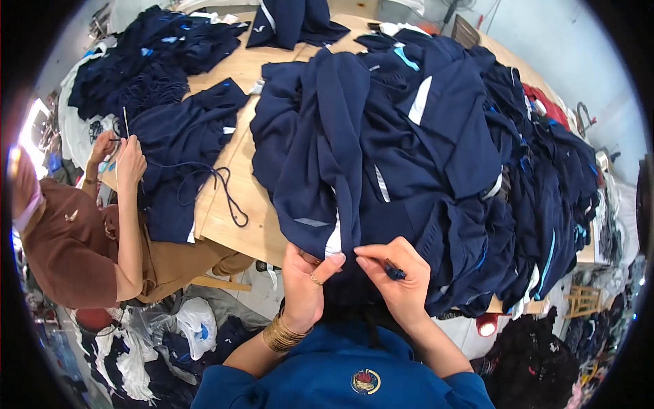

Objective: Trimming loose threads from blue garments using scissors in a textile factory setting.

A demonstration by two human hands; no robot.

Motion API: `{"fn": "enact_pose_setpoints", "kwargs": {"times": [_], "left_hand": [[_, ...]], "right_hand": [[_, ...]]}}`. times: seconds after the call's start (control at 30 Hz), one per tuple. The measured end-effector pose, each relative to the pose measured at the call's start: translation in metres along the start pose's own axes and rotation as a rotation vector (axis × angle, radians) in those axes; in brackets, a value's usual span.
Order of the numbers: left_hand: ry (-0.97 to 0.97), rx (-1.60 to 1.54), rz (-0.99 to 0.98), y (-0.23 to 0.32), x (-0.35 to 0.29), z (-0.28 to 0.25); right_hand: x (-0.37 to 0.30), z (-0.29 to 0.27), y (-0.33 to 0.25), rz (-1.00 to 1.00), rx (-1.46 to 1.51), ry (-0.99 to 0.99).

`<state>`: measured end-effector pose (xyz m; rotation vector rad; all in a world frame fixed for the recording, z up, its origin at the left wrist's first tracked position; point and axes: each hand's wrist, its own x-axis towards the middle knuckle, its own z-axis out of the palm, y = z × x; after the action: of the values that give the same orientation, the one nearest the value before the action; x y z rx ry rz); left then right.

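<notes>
A navy garment (310,157) with white strips lies over the table's front edge, its lower end drawn toward me. My left hand (304,283) is closed on that end, the thumb pressed on a white strip (334,238). Just to the right, my right hand (402,276) has thumb and forefinger pinched close to the garment's edge. Whether a thread is between those fingertips is too small to tell. A small dark object (394,270), perhaps a tool's handle, pokes out of the curled right-hand fingers; most of it is hidden.
Piled navy garments (436,136) cover the table's middle and right. Another heap (146,61) sits at the far left, and a folded garment (293,24) at the back. On the left a co-worker in brown (75,245) handles a dark cord (221,180). White bags (197,327) lie on the floor.
</notes>
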<state>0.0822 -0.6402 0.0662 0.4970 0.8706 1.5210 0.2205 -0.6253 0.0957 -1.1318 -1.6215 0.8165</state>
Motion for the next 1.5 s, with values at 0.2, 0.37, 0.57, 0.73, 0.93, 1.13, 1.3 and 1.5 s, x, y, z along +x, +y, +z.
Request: {"fn": "enact_pose_setpoints", "kwargs": {"times": [0.2,0.37,0.57,0.73,0.93,1.13,1.3,1.5], "left_hand": [[-0.020,-0.008,0.000,-0.002,-0.003,0.008],[-0.039,-0.006,-0.015,-0.002,-0.006,0.007],[-0.022,0.014,0.014,-0.004,-0.008,0.011],[-0.016,0.026,-0.004,-0.005,-0.003,0.006],[-0.014,0.023,0.030,0.001,-0.008,0.017],[-0.056,0.040,0.017,-0.001,-0.009,0.009],[-0.052,0.030,0.058,-0.002,-0.007,0.012],[-0.053,0.046,0.064,-0.002,-0.008,0.011]], "right_hand": [[-0.003,0.000,0.005,-0.144,-0.107,0.038],[0.000,-0.002,0.014,-0.414,-0.256,0.003],[-0.001,0.000,0.006,-0.072,-0.011,-0.025],[-0.006,-0.011,-0.005,0.378,0.499,-0.106],[-0.007,-0.032,-0.016,0.373,0.213,-0.256],[-0.015,-0.030,-0.019,0.572,0.302,-0.437],[-0.012,-0.022,-0.021,0.655,0.406,-0.566],[-0.007,-0.018,-0.018,0.656,0.397,-0.612]]}}
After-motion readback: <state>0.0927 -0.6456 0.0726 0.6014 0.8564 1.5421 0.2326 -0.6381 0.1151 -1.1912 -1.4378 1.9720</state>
